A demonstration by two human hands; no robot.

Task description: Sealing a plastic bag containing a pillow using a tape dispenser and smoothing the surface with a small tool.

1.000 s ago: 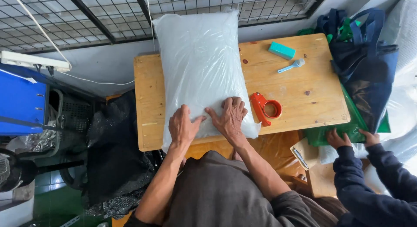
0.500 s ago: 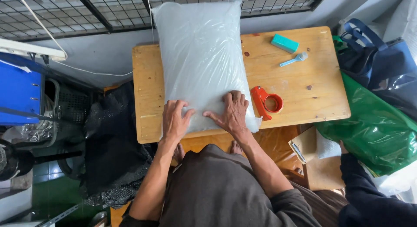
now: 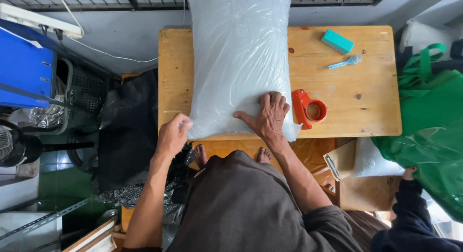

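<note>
A large pillow in clear plastic wrap (image 3: 239,59) lies lengthwise on a small wooden table (image 3: 366,112). My right hand (image 3: 267,116) presses flat on its near right corner, fingers spread. My left hand (image 3: 172,133) pinches the plastic at the pillow's near left corner, just at the table's front edge. A red tape dispenser (image 3: 308,108) stands right beside my right hand.
A teal block (image 3: 337,41) and a small light-blue scoop (image 3: 346,62) lie on the table's far right. Another person's hand (image 3: 410,174) holds a big green bag (image 3: 429,131) at the right. A blue box (image 3: 24,68) and dark bags sit left.
My left hand slid off the pillow's top to its near left corner and took hold of the plastic. The green bag came into view at the right.
</note>
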